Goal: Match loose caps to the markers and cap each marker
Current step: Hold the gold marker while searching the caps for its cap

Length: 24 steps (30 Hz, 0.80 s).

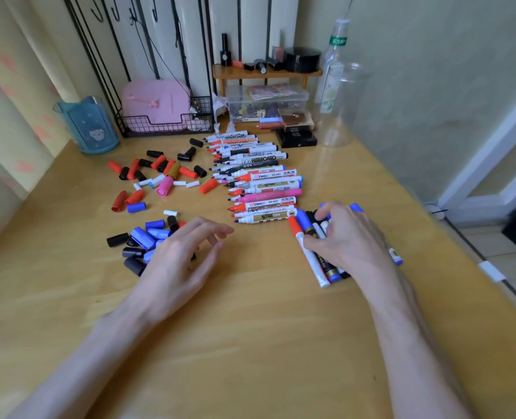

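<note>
The left hand [184, 258] hovers with fingers loosely spread and holds nothing. It sits just at 3 o'clock of the blue and black caps [148, 237], well placed, I judge, to pick the next one. The right hand [351, 237] lies bent over the capped markers [326, 264] bunched at 4 o'clock on the wooden table [250, 343], thumb against the red-capped marker [295, 226]; whether it pinches a pen or only steadies the bunch is hidden. Finished pens seem kept apart there. At 12 o'clock the uncapped markers [259, 179] lie in a row, tips leftward, facing the red, black and white caps [160, 173] scattered at 10 o'clock, so colours match at a glance.
</note>
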Each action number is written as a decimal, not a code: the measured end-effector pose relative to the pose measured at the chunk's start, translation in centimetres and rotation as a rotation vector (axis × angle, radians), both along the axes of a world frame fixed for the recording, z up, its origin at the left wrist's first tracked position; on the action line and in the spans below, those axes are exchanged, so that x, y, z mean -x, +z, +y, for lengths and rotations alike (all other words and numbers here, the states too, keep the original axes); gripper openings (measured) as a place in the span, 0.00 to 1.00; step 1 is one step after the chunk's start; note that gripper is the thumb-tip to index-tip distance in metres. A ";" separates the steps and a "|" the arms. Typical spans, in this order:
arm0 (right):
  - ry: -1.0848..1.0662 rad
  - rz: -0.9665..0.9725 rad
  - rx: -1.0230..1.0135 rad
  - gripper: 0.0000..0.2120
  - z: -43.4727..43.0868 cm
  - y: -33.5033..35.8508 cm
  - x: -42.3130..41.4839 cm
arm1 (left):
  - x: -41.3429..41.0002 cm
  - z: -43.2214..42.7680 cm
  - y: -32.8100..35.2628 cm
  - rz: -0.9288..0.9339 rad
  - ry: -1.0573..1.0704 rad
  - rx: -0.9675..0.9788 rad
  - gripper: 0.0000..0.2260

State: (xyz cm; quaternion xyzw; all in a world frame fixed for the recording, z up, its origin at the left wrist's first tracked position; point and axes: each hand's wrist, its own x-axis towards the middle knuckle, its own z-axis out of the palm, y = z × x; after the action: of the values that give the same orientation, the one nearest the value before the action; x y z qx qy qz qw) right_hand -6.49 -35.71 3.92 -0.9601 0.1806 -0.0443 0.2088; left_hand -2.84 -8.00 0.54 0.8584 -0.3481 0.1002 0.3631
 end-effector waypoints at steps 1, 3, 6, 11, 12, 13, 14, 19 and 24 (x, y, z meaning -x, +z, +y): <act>0.021 -0.044 0.010 0.17 0.2 0.0 0.0 | 0.0 0.1 0.0 0.003 0.007 0.002 0.10; 0.077 -0.113 0.030 0.18 0.7 -0.3 -0.2 | -0.1 0.5 0.0 0.015 0.027 0.006 0.10; 0.141 -0.083 0.078 0.16 1.4 -1.1 -0.5 | -0.2 1.2 0.0 0.020 0.050 0.004 0.09; 0.142 -0.085 0.058 0.16 0.8 -2.0 -1.0 | -0.6 3.8 0.6 0.003 0.124 -0.021 0.08; 0.145 -0.095 0.055 0.18 0.9 -2.2 -1.1 | -0.8 4.6 0.7 0.007 0.145 -0.031 0.08; 0.151 -0.113 0.064 0.20 1.0 -2.4 -1.3 | -0.9 5.5 0.9 0.008 0.163 -0.045 0.08; 0.159 -0.144 0.083 0.21 1.3 -2.6 -1.5 | -1.0 6.3 0.9 0.004 0.175 -0.063 0.08; 0.301 -0.340 0.234 0.19 2.9 -3.9 -2.7 | -1.5 8.4 -0.1 -0.021 0.179 -0.136 0.08; 0.362 -0.362 0.317 0.14 3.7 -4.8 -3.9 | -1.8 8.7 -0.9 -0.068 0.172 -0.139 0.06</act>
State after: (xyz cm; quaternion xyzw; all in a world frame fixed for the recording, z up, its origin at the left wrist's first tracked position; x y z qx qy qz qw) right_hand -2.62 -32.04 -0.88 -0.9739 -0.0429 -0.2043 0.0896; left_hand -1.02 0.66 -0.37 0.9043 -0.2916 0.1356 0.2809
